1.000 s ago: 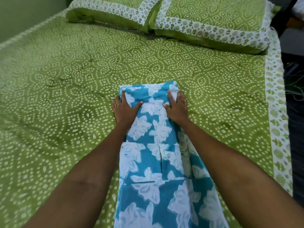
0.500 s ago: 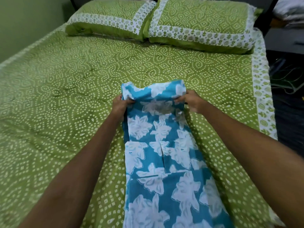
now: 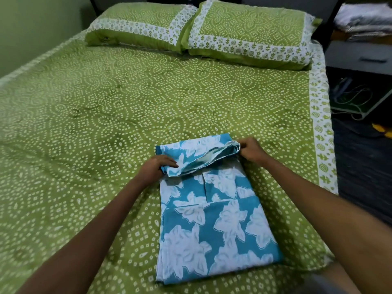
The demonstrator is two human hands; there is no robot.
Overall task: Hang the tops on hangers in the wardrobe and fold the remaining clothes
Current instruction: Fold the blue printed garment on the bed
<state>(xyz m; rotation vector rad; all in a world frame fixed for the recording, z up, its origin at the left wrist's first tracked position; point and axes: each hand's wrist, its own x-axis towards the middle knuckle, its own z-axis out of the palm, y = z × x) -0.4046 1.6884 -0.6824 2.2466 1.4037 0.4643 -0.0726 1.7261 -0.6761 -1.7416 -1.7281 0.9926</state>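
We see the blue floral garment point(image 3: 212, 225) lying flat on the green bedspread point(image 3: 95, 115), near the bed's near right edge. Our left hand point(image 3: 156, 168) grips the left end of its far hem, fingers curled round the cloth. Our right hand point(image 3: 251, 150) pinches the right end, lifted slightly above the garment. Two pillows point(image 3: 250, 32) lie at the far end.

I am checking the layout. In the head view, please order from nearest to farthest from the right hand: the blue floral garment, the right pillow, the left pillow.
1. Blue floral garment: pinched by the right hand.
2. Right pillow: bed head, right side.
3. Left pillow: bed head, left side.
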